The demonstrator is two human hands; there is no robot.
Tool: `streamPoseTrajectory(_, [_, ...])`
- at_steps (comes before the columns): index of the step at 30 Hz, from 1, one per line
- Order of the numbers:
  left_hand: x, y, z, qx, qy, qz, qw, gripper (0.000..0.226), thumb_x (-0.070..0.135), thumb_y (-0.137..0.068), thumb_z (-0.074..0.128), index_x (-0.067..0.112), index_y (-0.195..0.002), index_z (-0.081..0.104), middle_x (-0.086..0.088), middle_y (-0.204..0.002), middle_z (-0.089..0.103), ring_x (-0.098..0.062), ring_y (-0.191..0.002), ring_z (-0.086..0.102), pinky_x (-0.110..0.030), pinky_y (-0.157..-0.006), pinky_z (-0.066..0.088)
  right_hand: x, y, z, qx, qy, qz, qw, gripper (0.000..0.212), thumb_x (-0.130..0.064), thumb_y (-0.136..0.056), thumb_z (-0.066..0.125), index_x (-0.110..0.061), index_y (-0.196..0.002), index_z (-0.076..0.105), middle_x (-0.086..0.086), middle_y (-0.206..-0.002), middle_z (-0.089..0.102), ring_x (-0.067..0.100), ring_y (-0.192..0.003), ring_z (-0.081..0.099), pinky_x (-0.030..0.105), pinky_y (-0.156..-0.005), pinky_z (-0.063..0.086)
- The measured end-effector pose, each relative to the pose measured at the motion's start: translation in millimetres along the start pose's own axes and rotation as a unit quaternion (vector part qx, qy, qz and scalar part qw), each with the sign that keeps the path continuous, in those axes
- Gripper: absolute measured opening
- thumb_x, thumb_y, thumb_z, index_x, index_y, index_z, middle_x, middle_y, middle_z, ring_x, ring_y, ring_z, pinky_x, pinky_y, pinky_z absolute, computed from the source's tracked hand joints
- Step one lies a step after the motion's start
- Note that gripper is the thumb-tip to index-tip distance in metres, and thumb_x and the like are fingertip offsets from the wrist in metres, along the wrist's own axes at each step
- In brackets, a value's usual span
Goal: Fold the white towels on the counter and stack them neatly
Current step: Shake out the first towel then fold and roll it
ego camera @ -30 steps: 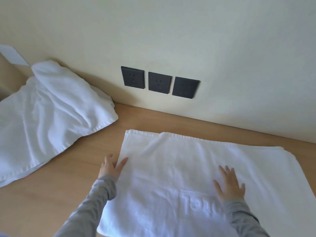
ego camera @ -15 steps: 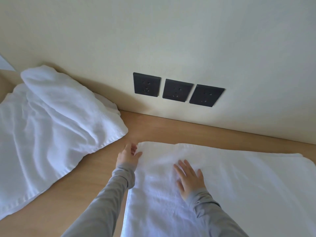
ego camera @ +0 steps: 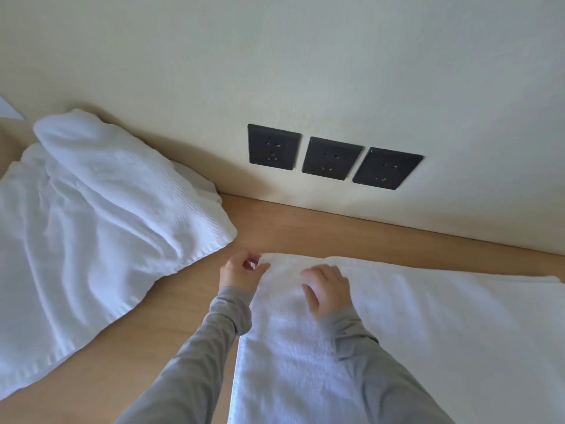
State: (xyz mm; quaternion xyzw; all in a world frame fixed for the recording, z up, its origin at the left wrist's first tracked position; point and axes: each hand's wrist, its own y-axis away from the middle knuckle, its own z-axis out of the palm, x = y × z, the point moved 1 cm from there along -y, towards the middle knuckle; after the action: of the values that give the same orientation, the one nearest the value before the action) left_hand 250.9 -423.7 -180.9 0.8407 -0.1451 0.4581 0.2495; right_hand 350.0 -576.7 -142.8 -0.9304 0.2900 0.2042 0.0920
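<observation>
The room looked like hotel or guest lodging: white towels [ego camera: 101, 215] lay on a pale wooden desk [ego camera: 305, 228] beneath three dark wall sockets [ego camera: 331, 157] at 12 o'clock.

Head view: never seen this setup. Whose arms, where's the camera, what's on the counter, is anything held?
There is no robot. A person wears one wide-angle camera on the head, looking forward and down, so the grey sleeves are their own arms. The left hand pinches the far left corner of the flat towel spread on the wooden counter. The right hand rests on that towel with fingers curled, pressing rather than gripping, as far as one can tell. A rumpled towel lies to the left, apart from the flat one. Three dark sockets sit on the wall.
</observation>
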Motion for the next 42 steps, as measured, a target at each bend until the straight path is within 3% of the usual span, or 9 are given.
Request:
streamPoseTrajectory(4, [9.9, 7.2, -4.4, -0.012, 0.060, 0.024, 0.998, 0.020, 0.018, -0.071, 0.079, 0.031, -0.068, 0.064, 0.014, -0.067, 0.062, 0.001, -0.062, 0.054, -0.017, -0.064, 0.044, -30.4, -36.5, 5.6, -0.006, -0.068, -0.022, 0.997, 0.016, -0.009, -0.084, 0.061, -0.010, -0.100, 0.066, 0.004, -0.099, 0.065, 0.026, -0.095, 0.057, 0.034, -0.084, 0.039])
streamPoseTrajectory(8, [13.4, 12.2, -10.1, -0.041, 0.147, 0.008, 0.988, 0.017, 0.008, -0.073, 0.078, 0.020, -0.074, 0.067, -0.001, -0.076, 0.068, -0.016, -0.074, 0.060, -0.029, -0.074, 0.049, -35.2, -46.0, 6.3, 0.011, -0.094, -0.019, 0.995, 0.012, -0.009, -0.082, 0.064, -0.010, -0.094, 0.064, 0.003, -0.090, 0.063, 0.024, -0.088, 0.056, 0.035, -0.081, 0.042])
streamPoseTrajectory(15, [14.6, 18.8, -14.6, -0.067, 0.223, -0.043, 0.972, 0.019, 0.002, -0.080, 0.069, 0.021, -0.078, 0.069, 0.006, -0.075, 0.070, -0.001, -0.071, 0.065, -0.009, -0.063, 0.049, -33.0, -51.1, -4.4, 0.018, -0.090, -0.055, 0.994, 0.014, -0.005, -0.072, 0.074, -0.007, -0.070, 0.060, 0.003, -0.077, 0.061, 0.025, -0.081, 0.053, 0.039, -0.074, 0.045])
streamPoseTrajectory(23, [29.1, 25.3, -22.1, -0.090, 0.252, -0.020, 0.963, 0.023, 0.006, -0.080, 0.069, 0.028, -0.074, 0.075, 0.004, -0.075, 0.074, -0.003, -0.071, 0.068, -0.012, -0.061, 0.050, -42.1, -55.2, -11.9, -0.031, -0.117, -0.102, 0.987, 0.012, -0.003, -0.079, 0.067, -0.005, -0.074, 0.057, 0.006, -0.086, 0.064, 0.026, -0.087, 0.057, 0.040, -0.079, 0.046])
streamPoseTrajectory(27, [26.6, 30.0, -23.8, -0.105, 0.262, -0.028, 0.959, 0.023, 0.011, -0.081, 0.069, 0.031, -0.074, 0.077, 0.000, -0.078, 0.075, -0.008, -0.073, 0.070, -0.016, -0.064, 0.052, -43.6, -61.9, -13.4, -0.111, -0.138, -0.063, 0.982, 0.017, -0.008, -0.086, 0.061, -0.014, -0.078, 0.048, 0.002, -0.075, 0.058, 0.021, -0.070, 0.054, 0.034, -0.068, 0.047])
streamPoseTrajectory(31, [15.7, 22.4, -20.1, -0.076, 0.224, -0.049, 0.970, 0.031, 0.006, -0.088, 0.059, 0.031, -0.077, 0.075, 0.005, -0.080, 0.073, -0.010, -0.078, 0.066, -0.026, -0.076, 0.051, -40.9, -63.1, -12.7, -0.120, -0.152, -0.020, 0.981, 0.016, -0.003, -0.084, 0.062, -0.013, -0.078, 0.051, 0.001, -0.073, 0.055, 0.017, -0.066, 0.051, 0.030, -0.067, 0.046])
streamPoseTrajectory(34, [3.9, 7.6, -19.1, 0.032, 0.093, -0.127, 0.987, 0.024, 0.015, -0.083, 0.065, 0.020, -0.107, 0.067, 0.003, -0.101, 0.067, -0.012, -0.089, 0.060, -0.026, -0.082, 0.043, -36.8, -59.4, -10.9, -0.109, -0.169, 0.006, 0.980, 0.021, -0.003, -0.082, 0.064, -0.017, -0.076, 0.050, -0.003, -0.068, 0.054, 0.010, -0.059, 0.048, 0.019, -0.060, 0.043])
streamPoseTrajectory(39, [3.5, -7.1, -5.6, -0.058, 0.014, -0.227, 0.972, 0.056, 0.022, -0.083, 0.069, 0.011, -0.133, 0.047, -0.003, -0.126, 0.059, -0.021, -0.113, 0.055, -0.023, -0.084, 0.038, -32.0, -56.1, -7.5, -0.095, -0.187, 0.043, 0.977, 0.012, -0.004, -0.082, 0.067, -0.010, -0.090, 0.061, 0.000, -0.075, 0.061, 0.011, -0.068, 0.054, 0.007, -0.063, 0.041])
streamPoseTrajectory(42, [7.6, -9.4, 0.8, -0.056, 0.021, -0.239, 0.969, 0.046, 0.020, -0.083, 0.069, 0.011, -0.126, 0.055, -0.005, -0.118, 0.063, -0.022, -0.101, 0.058, -0.023, -0.079, 0.038, -31.9, -56.2, -8.2, -0.098, -0.183, 0.058, 0.977, 0.016, -0.005, -0.082, 0.066, -0.009, -0.098, 0.065, 0.003, -0.083, 0.065, 0.014, -0.076, 0.057, 0.020, -0.073, 0.048])
